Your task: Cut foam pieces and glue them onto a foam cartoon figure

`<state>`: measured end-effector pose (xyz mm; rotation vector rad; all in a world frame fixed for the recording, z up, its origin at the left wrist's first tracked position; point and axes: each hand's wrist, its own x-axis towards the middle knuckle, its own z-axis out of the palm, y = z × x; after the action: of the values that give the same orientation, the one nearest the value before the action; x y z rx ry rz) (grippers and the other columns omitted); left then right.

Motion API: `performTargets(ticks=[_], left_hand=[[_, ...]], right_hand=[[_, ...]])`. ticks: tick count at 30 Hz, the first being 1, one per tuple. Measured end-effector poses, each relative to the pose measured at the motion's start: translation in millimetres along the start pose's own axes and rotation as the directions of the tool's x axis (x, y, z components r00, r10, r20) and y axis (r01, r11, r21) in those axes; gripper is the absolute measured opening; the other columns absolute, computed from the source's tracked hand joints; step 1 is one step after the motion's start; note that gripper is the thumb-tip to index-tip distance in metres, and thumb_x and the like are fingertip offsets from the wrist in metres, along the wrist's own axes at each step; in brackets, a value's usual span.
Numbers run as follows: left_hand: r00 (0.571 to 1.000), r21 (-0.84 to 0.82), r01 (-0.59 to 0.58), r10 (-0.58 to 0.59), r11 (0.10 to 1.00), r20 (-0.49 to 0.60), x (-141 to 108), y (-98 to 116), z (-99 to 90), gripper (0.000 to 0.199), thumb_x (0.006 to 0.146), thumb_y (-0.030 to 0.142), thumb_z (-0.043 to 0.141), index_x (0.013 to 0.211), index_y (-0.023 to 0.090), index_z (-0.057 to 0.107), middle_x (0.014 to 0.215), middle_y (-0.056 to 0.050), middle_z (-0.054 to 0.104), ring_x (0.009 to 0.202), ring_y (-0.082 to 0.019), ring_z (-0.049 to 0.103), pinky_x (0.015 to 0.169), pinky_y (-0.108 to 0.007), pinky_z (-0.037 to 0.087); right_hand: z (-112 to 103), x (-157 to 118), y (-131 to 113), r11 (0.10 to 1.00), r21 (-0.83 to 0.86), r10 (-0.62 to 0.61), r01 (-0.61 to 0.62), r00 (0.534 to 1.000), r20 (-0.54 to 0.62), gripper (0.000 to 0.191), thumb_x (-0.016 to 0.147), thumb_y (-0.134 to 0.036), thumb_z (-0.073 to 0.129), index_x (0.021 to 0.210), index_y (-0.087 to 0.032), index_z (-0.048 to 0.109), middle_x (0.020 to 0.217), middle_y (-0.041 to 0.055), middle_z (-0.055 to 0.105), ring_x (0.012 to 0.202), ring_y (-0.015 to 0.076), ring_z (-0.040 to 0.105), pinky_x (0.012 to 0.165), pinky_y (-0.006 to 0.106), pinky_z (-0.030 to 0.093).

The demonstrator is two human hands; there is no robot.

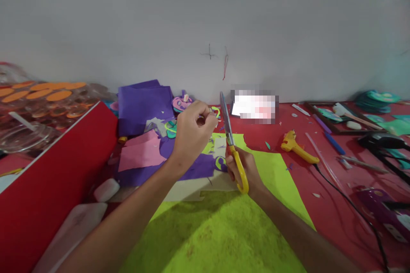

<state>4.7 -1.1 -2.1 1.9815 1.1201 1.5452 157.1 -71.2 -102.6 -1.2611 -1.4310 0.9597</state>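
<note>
My left hand (194,130) is raised over the middle of the table, its fingers closed in a pinch. A small neon-yellow curved piece (216,112) shows right at its fingertips; whether they grip it or it lies behind, I cannot tell. My right hand (245,166) is wrapped round a pair of scissors (239,166) with yellow handles. The blades point up and look closed. Below my hands lie a neon-yellow sheet (272,170), purple sheets (198,167), a pink sheet (141,153) and small cut pieces, among them a purple and yellow round one (220,163).
A yellow glue gun (297,147) with a black cord lies to the right, near a blue stick (335,143) and a dark tray (344,121). A red panel (64,183) stands at left, beside orange-lidded containers (41,91). A grey partition (144,30) closes the back.
</note>
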Motion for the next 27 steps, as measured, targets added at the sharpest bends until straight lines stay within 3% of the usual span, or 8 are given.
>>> performTargets(ticks=[4,10,15,27], left_hand=[[0.999,-0.037,0.002,0.000,0.999,0.047,0.8,-0.7,0.3,0.027,0.078,0.008,0.055,0.060,0.019,0.039,0.061,0.004,0.045,0.057,-0.009,0.038,0.054,-0.027,0.030],[0.988,-0.074,0.067,-0.055,0.995,0.147,-0.8,-0.2,0.5,0.029,0.073,0.007,0.054,0.059,0.020,0.032,0.056,0.006,0.031,0.053,-0.008,0.027,0.049,-0.026,0.022],[0.977,-0.139,0.118,-0.090,0.983,0.191,-1.1,1.6,0.9,0.021,0.072,0.005,0.058,0.072,0.021,0.043,0.063,0.007,0.040,0.054,-0.007,0.034,0.049,-0.023,0.028],[0.983,-0.203,0.116,-0.083,0.972,0.165,1.6,-1.4,0.8,0.002,0.093,0.020,0.062,0.093,0.020,0.064,0.078,0.000,0.062,0.064,-0.010,0.057,0.054,-0.023,0.045]], right_hand=[[0.0,-0.2,0.9,1.000,0.000,0.006,-0.006,1.000,0.001,0.056,0.089,-0.077,0.056,0.073,-0.024,0.049,0.048,-0.0063,0.043,0.042,0.0110,0.040,0.040,0.024,0.029],[1.2,0.0,1.8,1.000,0.000,0.014,-0.014,1.000,-0.008,0.055,0.089,-0.076,0.057,0.073,-0.024,0.050,0.048,-0.0064,0.043,0.043,0.0112,0.040,0.040,0.024,0.030],[1.3,0.0,0.1,1.000,0.003,0.022,-0.022,1.000,-0.011,0.057,0.088,-0.079,0.057,0.073,-0.024,0.049,0.048,-0.0061,0.043,0.042,0.0113,0.040,0.040,0.024,0.030],[0.2,-0.4,0.7,0.999,0.037,0.025,-0.025,1.000,0.007,0.055,0.088,-0.076,0.059,0.073,-0.024,0.049,0.050,-0.0059,0.044,0.043,0.0110,0.038,0.040,0.024,0.028]])
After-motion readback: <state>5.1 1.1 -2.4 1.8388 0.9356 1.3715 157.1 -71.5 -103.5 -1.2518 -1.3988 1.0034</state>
